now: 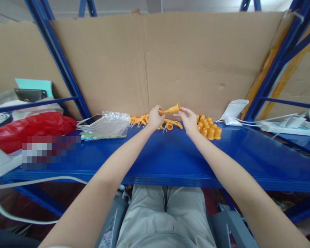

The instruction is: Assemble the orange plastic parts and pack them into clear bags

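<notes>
My left hand (155,117) is closed around the narrow end of an orange-yellow, trumpet-shaped plastic piece (172,109), held above the back of the blue shelf. Its flared end points right, towards my right hand (188,120). The fingers of that hand are spread, with the fingertips right at the flared rim; whether they touch it I cannot tell. Below and behind my hands lie several yellow plastic pieces with small metal chains (139,120). Beside my right wrist, several yellow cup-like pieces (210,130) stand grouped together.
A blue metal shelf (167,158) spans the front, backed by a cardboard sheet (183,62). To the left are a clear plastic bag (108,125) and a red bag (33,129). A white packet (234,112) and a power strip (286,126) with cables are at right.
</notes>
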The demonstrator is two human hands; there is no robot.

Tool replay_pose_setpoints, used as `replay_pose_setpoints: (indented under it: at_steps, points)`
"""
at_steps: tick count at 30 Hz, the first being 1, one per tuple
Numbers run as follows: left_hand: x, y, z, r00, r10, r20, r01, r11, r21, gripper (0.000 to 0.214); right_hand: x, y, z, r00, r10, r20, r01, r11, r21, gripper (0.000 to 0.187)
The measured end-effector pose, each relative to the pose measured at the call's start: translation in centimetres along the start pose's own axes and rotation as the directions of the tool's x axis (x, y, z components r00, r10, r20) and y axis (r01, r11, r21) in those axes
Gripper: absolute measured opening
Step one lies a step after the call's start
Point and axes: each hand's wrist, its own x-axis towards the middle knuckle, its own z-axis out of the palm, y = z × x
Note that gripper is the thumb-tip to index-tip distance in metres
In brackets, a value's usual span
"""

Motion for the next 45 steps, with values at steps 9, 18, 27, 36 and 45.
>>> replay_pose_setpoints:
  at_steps: [9,18,27,36,45]
  points:
    - [-3.7,-1.7,-1.3,1.000,-0.004,0.028,0.005,0.999,-0.054,0.058,-0.5,-0.9,-0.2,0.968,0.249,0.036,-0.243,0.962,-0.124,0.039]
    - [-3.5,-3.0,-1.1,0.999,0.022,0.043,-0.022,1.000,0.007,0.050,-0.7,-2.6,-0.7,0.866,0.472,0.166,-0.433,0.873,-0.225,0.021]
    - [-3.6,-3.1,-1.0,0.998,0.020,0.057,-0.021,1.000,0.009,0.048,-1.0,-3.0,-1.2,0.817,0.522,0.245,-0.453,0.844,-0.289,0.019]
    - [-3.4,-3.3,-0.9,0.998,-0.016,0.069,0.019,0.999,-0.042,0.051,-0.2,-0.5,-2.0,0.886,0.230,0.403,-0.090,0.938,-0.336,0.024]
    - [-3.4,-3.5,-0.6,0.993,-0.080,0.087,0.088,0.991,-0.100,0.049,-0.2,-1.2,-3.1,0.799,-0.072,0.596,0.481,0.671,-0.564,0.028]
